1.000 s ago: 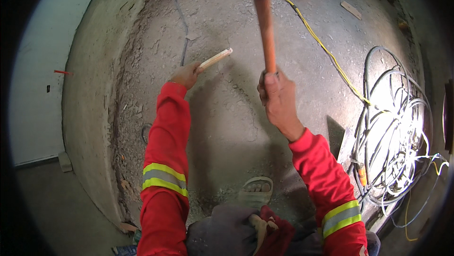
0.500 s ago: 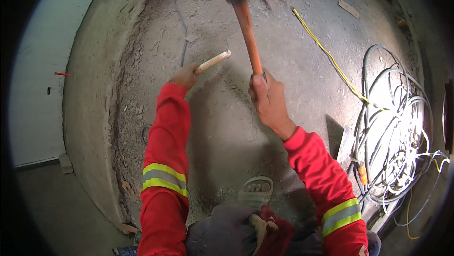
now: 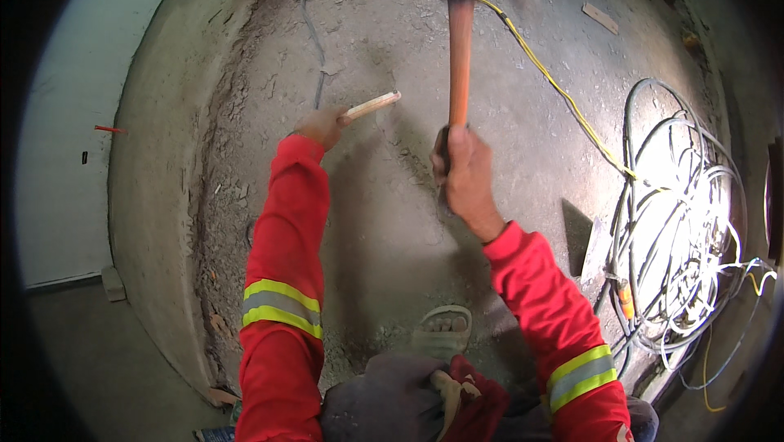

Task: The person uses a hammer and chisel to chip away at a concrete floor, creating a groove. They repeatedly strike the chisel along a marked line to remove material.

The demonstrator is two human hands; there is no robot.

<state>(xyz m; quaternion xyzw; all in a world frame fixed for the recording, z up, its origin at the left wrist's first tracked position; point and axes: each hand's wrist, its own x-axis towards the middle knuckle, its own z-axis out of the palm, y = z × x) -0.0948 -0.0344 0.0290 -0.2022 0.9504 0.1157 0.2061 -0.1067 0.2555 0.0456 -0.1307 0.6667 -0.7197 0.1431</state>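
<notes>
My right hand (image 3: 469, 171) is wrapped round the dark grip of a claw hammer (image 3: 460, 62) with an orange handle. The hammer stands nearly upright in the picture, its dark head blurred at the upper edge. To its left, my left hand (image 3: 321, 126) is closed on a short, pale stick (image 3: 371, 105) that looks like wood. The stick slants up to the right, and its free end is apart from the hammer. Blur smears the left fingers a little. Both arms wear red sleeves with reflective bands.
Dusty, rubble-strewn concrete floor (image 3: 384, 221) lies below my hands. A yellow cable (image 3: 563, 99) crosses toward a heap of coiled cables (image 3: 678, 221) in bright light at right. A grey cable (image 3: 314, 33) runs at upper left. One sandalled foot (image 3: 443, 329) shows near me.
The hammer has swung from leaning left to almost upright, its head shifting right. My left hand and the stick have barely moved.
</notes>
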